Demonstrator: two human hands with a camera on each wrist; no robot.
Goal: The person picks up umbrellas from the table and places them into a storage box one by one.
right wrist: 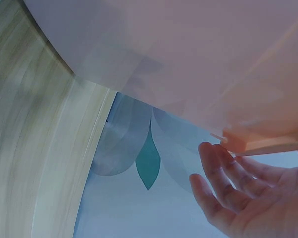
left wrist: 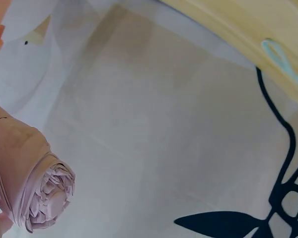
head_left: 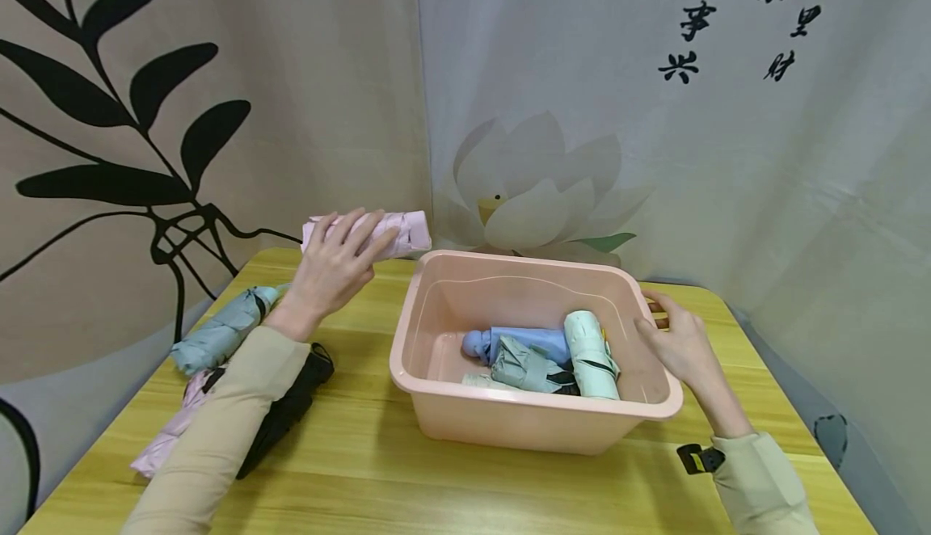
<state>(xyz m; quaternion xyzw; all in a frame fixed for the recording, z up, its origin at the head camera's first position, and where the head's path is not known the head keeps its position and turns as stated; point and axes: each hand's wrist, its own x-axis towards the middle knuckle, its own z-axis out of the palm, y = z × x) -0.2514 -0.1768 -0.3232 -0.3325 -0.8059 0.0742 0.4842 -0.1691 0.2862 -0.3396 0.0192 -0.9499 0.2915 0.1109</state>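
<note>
A folded pink umbrella is gripped by my left hand, raised over the table's back left, left of the tub. Its rolled end shows in the left wrist view. My right hand holds the right rim of a pale pink plastic tub, thumb over the edge and loosely bent fingers beneath it. Inside the tub lie a blue folded umbrella, a grey-green one and a mint one; a pale item beneath them is mostly hidden.
Left on the wooden table lie a light blue folded umbrella, a lilac one and a black one, the last two partly behind my left sleeve. A printed curtain hangs behind the table's back edge.
</note>
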